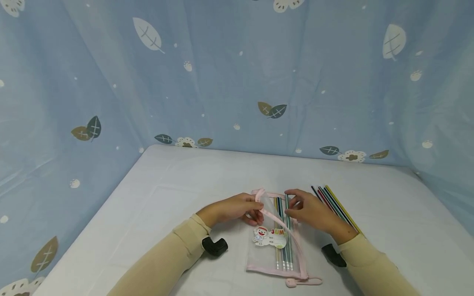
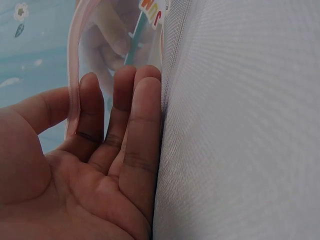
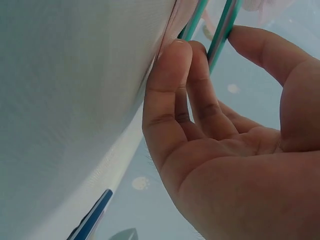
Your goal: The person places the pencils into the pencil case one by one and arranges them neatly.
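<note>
Pink-edged see-through pouch (image 1: pixel 272 272) on the white table (image 1: pixel 166 185), a printed label (image 1: pixel 270 237) on its front, slim pencils (image 1: pixel 283 257) lengthwise inside. Left hand (image 1: pixel 238 207) at its far left corner: thumb and forefinger pinched on the pink border, other fingers close together. Right hand (image 1: pixel 309 209) at its far right: thumb and fingertips pressed round a green pencil (image 3: pixel 224 30), running down into the pouch. Beneath and beyond the right forearm, loose pencils (image 1: pixel 335 202) in a narrow bunch.
</note>
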### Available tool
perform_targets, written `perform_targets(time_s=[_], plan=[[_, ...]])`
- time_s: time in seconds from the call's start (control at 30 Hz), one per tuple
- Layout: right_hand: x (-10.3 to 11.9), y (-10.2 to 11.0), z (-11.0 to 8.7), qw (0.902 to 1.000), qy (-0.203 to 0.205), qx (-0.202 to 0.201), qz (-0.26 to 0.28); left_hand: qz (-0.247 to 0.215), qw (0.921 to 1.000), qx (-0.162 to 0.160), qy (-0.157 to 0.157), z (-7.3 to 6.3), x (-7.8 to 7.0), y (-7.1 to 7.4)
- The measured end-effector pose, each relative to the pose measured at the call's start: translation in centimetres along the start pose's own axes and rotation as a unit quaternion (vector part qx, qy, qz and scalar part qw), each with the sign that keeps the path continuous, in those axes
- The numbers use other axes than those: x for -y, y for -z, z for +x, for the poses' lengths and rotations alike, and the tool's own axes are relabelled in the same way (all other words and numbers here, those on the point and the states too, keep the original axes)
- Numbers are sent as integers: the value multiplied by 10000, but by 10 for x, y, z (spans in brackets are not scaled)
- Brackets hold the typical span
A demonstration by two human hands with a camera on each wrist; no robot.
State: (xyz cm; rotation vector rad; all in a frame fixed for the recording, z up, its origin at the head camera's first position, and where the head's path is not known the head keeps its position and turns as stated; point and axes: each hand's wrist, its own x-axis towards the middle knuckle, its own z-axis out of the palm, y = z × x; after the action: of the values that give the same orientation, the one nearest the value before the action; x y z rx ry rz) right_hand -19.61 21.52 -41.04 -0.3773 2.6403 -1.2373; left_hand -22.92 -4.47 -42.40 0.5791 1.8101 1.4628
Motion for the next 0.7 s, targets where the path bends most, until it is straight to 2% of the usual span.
perform_targets(time_s=[0.43,0.7], plan=[[3,-10,-3,9974,130,-179,-680,10,10000,-54,5,-2,4,-3],[5,-7,-4,9968,222,-154,-755,28,9999,-82,-74,-3,1,-2]])
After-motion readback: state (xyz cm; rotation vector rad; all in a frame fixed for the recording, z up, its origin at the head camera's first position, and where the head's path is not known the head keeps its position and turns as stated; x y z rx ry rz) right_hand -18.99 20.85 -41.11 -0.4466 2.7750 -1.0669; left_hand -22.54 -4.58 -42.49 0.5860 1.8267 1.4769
